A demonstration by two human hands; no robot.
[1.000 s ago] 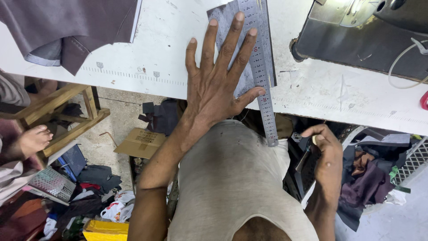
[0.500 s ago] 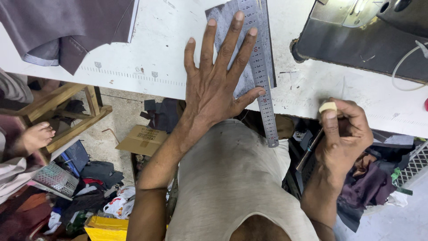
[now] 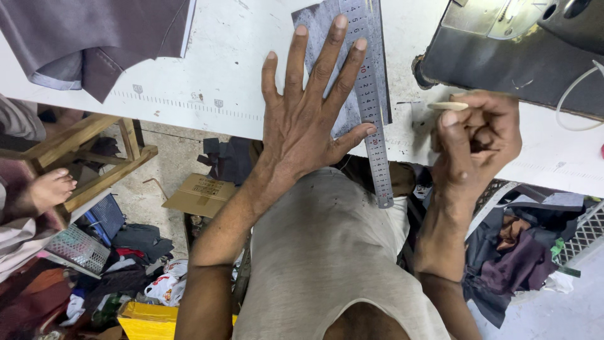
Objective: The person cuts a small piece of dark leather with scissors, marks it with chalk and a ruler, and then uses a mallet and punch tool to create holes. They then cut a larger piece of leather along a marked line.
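Fabric, the small grey piece you were pressing flat, lay at the near edge of the white tabletop, partly under your palm and partly under the steel ruler. Going from the biggest things down: the tabletop carried a dark sewing machine at the far right, close to your working hand, and a larger folded grey garment at the far left, well apart from the work. The ruler's lower end stuck out past the tabletop edge, over your lap.

Your left hand was open, fingers spread across the fabric, the thumb touching the ruler's edge. Your right hand was closed around a small pale sliver, likely tailor's chalk, held just right of the ruler and not yet touching it.

My judgement of the risks: the ruler was pinned mostly by fingertips and thumb, so sideways pressure from the chalk could have swung it and given you a crooked line. The overhanging end could have caught your body and levered the ruler off its mark. The fabric, being small and near the edge, could have crept under your palm. The thin chalk could have snapped under hard pressure.
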